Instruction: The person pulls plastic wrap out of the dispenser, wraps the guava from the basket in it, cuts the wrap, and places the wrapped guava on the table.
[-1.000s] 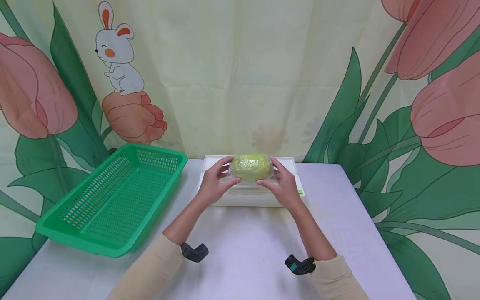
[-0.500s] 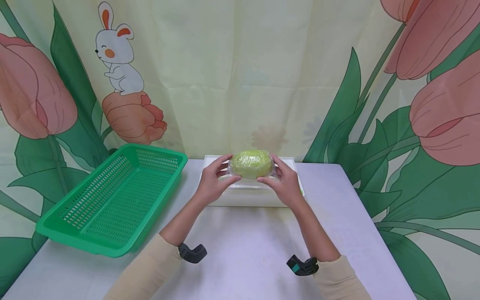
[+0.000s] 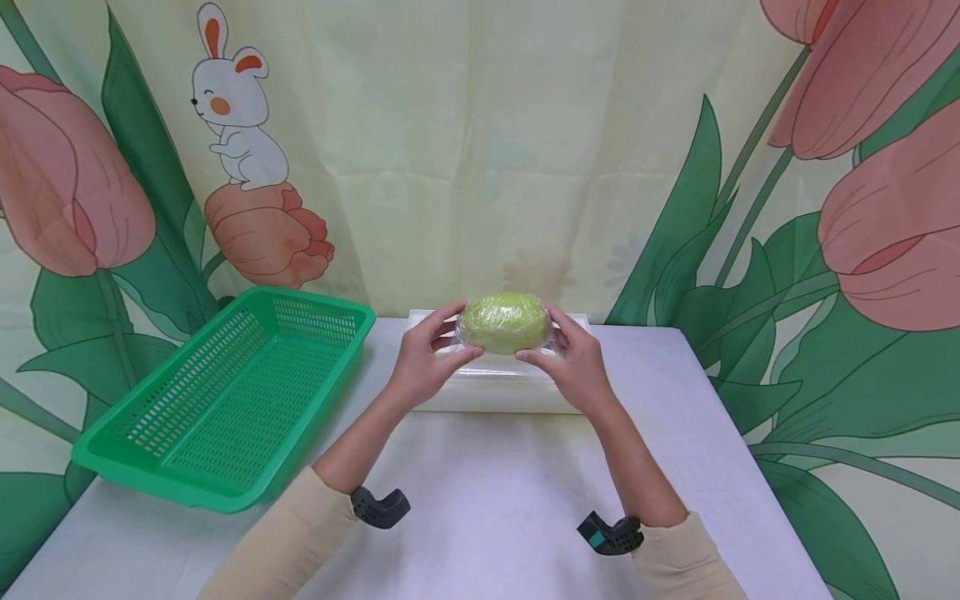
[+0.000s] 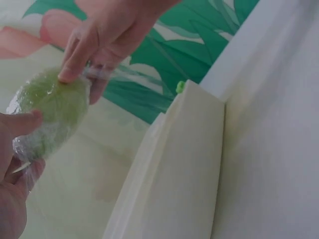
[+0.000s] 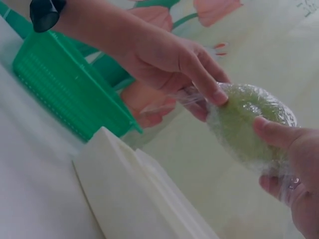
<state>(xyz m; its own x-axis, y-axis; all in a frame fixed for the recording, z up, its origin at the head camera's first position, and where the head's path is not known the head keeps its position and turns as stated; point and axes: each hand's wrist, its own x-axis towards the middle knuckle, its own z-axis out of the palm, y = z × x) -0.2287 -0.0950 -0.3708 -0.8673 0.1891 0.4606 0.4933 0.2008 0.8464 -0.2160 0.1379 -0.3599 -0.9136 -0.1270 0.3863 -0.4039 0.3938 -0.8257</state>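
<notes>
Between both hands is a yellow-green oval fruit (image 3: 504, 323) wrapped in clear cling film, raised above a long white box (image 3: 495, 398). My left hand (image 3: 422, 360) grips its left end, thumb on the near side and fingers behind. The right hand (image 3: 579, 365) holds the opposite end the same way. In the left wrist view, crinkled film shines over the fruit (image 4: 57, 107), and loose film trails past the fingers at its ends. The right wrist view shows both thumbs pressing the wrapped fruit (image 5: 244, 124). A small green piece (image 4: 180, 87) sits at the box's end.
A green perforated plastic basket (image 3: 277, 450) stands on the left of the white-covered table (image 3: 480, 508). Behind the table hangs a curtain (image 3: 480, 167) printed with tulips and a rabbit. Each wrist wears a black device, such as the left one (image 3: 381, 507).
Both hands have lifted the wrapped fruit slightly higher, so more of the white box shows beneath it. The forearms have spread a little apart. The basket and box stay put.
</notes>
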